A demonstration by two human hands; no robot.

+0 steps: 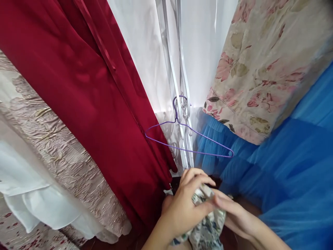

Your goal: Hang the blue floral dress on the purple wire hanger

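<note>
Well, that was a two-hander

We had our left hand [184, 202] and right hand [235, 210] curled around the patterned cloth [208, 227], bottom centre of the frame, probably to keep the loose stuff bunched. The purple hanger [187, 150] hung bare just above, likely hooked there for easy reach.
</note>
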